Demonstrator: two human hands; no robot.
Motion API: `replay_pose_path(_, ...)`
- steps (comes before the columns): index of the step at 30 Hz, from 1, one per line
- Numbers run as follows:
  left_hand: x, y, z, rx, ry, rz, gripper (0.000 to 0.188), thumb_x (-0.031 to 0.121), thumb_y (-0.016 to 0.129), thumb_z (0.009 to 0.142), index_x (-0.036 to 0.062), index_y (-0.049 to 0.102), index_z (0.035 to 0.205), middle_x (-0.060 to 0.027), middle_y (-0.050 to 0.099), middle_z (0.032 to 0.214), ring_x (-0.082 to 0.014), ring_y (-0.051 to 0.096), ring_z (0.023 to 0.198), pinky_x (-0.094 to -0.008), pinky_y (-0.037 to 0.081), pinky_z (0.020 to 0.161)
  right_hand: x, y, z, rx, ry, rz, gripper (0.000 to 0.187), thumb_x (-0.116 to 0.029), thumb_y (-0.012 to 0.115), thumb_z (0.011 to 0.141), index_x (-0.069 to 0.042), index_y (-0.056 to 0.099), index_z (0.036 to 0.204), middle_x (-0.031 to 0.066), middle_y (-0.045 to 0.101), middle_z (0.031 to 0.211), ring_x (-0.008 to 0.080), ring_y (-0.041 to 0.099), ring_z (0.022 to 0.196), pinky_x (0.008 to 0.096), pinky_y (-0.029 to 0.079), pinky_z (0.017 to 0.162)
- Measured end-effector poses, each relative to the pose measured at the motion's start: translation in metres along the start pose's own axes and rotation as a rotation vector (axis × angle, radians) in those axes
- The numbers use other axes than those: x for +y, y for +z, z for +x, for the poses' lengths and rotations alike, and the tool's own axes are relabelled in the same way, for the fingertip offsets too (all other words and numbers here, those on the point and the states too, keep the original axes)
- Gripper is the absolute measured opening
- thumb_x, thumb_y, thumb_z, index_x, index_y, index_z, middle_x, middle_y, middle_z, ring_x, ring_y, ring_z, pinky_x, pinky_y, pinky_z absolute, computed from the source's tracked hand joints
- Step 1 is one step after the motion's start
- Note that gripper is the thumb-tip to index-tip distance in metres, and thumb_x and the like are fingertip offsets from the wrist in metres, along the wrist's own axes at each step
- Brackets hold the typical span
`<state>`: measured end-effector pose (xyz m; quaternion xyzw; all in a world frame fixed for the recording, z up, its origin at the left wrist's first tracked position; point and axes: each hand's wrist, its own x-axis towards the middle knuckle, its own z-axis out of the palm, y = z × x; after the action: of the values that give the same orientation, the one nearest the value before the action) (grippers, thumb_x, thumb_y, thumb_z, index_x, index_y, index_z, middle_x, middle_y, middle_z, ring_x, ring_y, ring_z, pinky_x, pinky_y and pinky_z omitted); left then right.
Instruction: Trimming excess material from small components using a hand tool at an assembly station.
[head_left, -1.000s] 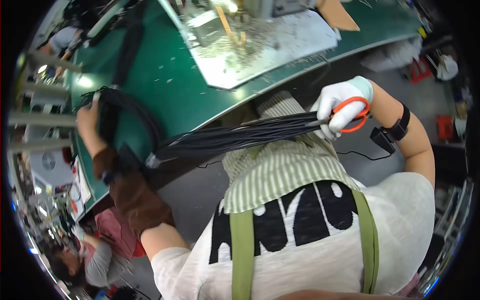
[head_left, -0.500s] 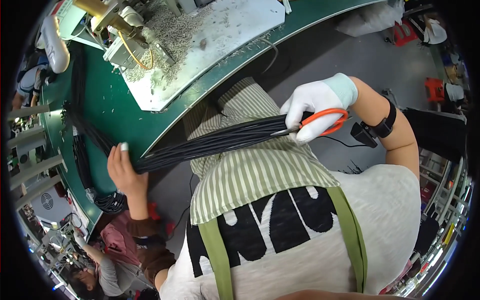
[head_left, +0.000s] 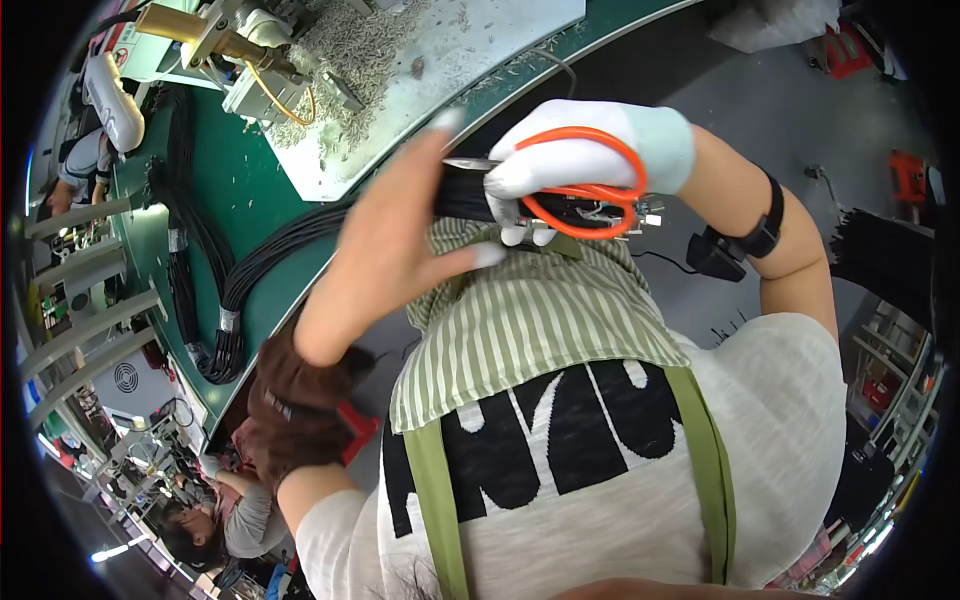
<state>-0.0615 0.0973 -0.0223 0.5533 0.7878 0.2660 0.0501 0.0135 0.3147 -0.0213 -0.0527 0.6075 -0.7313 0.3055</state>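
Note:
My right hand, in a white glove with a pale green cuff, is closed around one end of a black cable bundle. Hooked on the same hand are scissors with orange handles, their metal blade poking out to the left. Small metallic connector ends show below and beside the handles. Close by, my left hand is blurred, its thumb and fingers spread around the bundle without visibly gripping it; whether it touches the cables I cannot tell. White covers sit on the tips of its thumb and one finger.
The bundle trails left over the edge of the green table, where another tied black cable bundle lies. A brass-coloured machine stands on a white plate strewn with tiny metal pieces. A co-worker sits at lower left.
My left hand has left the bundle's far left and swung right and up beside my right hand. My right hand has shifted left and up with the scissors. The bundle now curves across the table edge.

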Motion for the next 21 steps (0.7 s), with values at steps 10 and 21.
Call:
replay_pose_path(10,0.005,0.004,0.047,-0.755,-0.169,-0.742,0.039,0.016,0.072,0.074,0.0011,0.057,0.107,-0.0073,0.06,0.066,-0.0211,0.057,0.053,-0.0293,0.043,0.05,0.0,0.034,-0.056,0.574,-0.467,-0.414,0.027,-0.022,0.057,0.087,0.003,0.065,0.096,0.011,0.066,0.085,0.0159,0.062,0.079,0.0255,0.047,0.072)
replay_pose_path(21,-0.003,0.016,-0.048,-0.617,-0.646,-1.381,0.03,0.01,0.062,0.084,-0.0013,0.054,0.11,-0.0055,0.06,0.066,-0.0092,0.057,0.052,-0.0204,0.046,0.045,0.005,0.029,-0.058,1.101,-0.688,-0.55,0.03,-0.011,0.056,0.085,0.005,0.057,0.111,0.0144,0.063,0.104,0.0186,0.06,0.095,0.0293,0.046,0.084)
